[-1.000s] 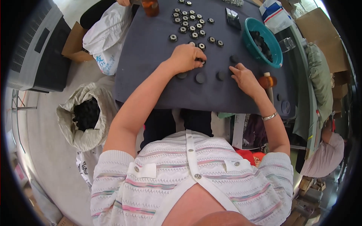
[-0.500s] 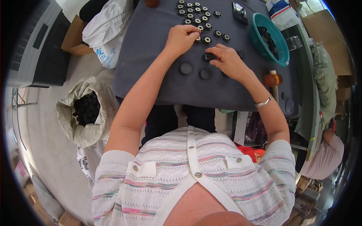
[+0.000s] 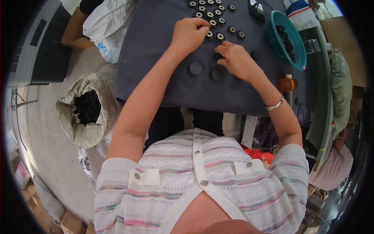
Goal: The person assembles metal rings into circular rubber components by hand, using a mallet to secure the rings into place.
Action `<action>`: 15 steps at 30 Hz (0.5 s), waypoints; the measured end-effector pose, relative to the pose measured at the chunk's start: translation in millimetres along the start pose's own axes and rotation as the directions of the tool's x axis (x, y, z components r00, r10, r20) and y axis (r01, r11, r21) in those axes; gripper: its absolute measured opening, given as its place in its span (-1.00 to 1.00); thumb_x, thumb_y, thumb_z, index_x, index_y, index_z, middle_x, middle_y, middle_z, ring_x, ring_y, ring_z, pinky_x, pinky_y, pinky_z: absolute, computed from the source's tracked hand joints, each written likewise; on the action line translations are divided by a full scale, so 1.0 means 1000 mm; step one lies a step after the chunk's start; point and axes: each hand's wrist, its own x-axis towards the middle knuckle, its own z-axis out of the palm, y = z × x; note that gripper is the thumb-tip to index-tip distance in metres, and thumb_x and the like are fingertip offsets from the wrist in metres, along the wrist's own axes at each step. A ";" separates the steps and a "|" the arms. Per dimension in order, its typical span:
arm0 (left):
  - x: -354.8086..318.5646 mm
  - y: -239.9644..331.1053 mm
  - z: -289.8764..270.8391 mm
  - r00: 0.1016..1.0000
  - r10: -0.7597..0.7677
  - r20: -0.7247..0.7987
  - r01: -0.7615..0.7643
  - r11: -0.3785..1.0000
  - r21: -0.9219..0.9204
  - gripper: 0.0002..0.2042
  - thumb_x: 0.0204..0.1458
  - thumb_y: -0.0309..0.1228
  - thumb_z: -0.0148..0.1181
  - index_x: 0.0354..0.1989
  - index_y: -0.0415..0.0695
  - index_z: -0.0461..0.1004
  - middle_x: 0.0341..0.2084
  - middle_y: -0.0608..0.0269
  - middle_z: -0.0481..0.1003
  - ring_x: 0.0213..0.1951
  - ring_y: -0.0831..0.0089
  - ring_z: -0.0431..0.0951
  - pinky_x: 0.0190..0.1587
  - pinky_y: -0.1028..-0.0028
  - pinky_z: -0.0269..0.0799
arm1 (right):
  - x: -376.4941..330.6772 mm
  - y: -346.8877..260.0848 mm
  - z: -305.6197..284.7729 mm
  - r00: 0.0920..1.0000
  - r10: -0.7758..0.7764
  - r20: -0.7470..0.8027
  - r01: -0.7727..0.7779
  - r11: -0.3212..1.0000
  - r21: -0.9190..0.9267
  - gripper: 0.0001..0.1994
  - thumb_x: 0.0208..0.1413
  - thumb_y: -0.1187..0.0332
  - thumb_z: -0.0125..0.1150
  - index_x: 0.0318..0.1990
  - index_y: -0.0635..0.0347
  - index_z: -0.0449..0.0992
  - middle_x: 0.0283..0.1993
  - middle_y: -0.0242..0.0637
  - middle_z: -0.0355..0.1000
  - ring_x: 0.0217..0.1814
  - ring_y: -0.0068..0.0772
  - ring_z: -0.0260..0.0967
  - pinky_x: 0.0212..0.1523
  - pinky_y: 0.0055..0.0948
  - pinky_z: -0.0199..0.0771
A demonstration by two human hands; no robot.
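My left hand (image 3: 189, 36) reaches over the table with thumb and fingers pinched together. Its fingertips lie beside a black ringed wheel (image 3: 210, 35) with a pale metal centre; whatever is between them is hidden. To the right, my right hand (image 3: 238, 59) grips a black disc (image 3: 218, 57) between thumb and forefinger, mostly covered by the fingers. Several more ringed wheels (image 3: 220, 36) lie grouped beyond both hands. Plain dark round caps rest nearer me: one cap (image 3: 195, 68) at left, another cap (image 3: 216, 74) beside it, and a third (image 3: 255, 54) right of my right hand.
A teal basin (image 3: 272, 43) holding black pieces stands at the right, beside a clear glass (image 3: 312, 46). An amber bottle (image 3: 287, 83) is nearer me. A phone-like dark object (image 3: 257, 10) lies at the back. On the floor at left, an open sack (image 3: 66, 107) contains black pieces.
The view has shifted slightly, so the table things sit a little higher and further right. My right hand still holds the black disc, now more covered; the left stays by the wheels.
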 end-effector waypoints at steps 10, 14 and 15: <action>-0.013 0.001 0.010 0.957 0.201 0.208 -0.287 0.758 0.586 -0.74 -0.01 -0.33 0.17 -0.10 0.04 0.53 -0.35 0.18 0.45 -0.29 0.14 0.54 -0.27 0.20 0.45 | -0.030 0.030 -0.025 0.888 0.044 -0.457 -0.108 0.987 -0.116 -0.68 -0.07 0.33 0.33 -0.16 0.29 0.49 -0.23 -0.08 0.45 -0.20 -0.01 0.44 -0.14 -0.18 0.45; -0.012 0.010 0.008 0.943 0.246 0.224 -0.332 0.740 0.584 -0.77 -0.03 -0.36 0.20 -0.15 0.04 0.54 -0.38 0.17 0.44 -0.31 0.14 0.53 -0.29 0.20 0.44 | -0.060 0.116 -0.084 0.698 0.270 -0.663 -0.464 0.876 -0.133 -0.79 -0.04 0.33 0.26 -0.26 0.23 0.55 -0.30 -0.07 0.47 -0.21 -0.01 0.45 -0.16 -0.14 0.45; -0.012 0.008 0.007 0.946 0.241 0.218 -0.324 0.746 0.582 -0.77 -0.04 -0.36 0.21 -0.17 0.04 0.54 -0.38 0.17 0.44 -0.31 0.13 0.53 -0.29 0.20 0.44 | -0.063 0.144 -0.090 0.719 0.381 -0.581 -0.550 0.824 -0.140 -0.78 -0.04 0.30 0.26 -0.30 0.26 0.55 -0.26 -0.04 0.49 -0.15 0.01 0.45 -0.11 -0.15 0.46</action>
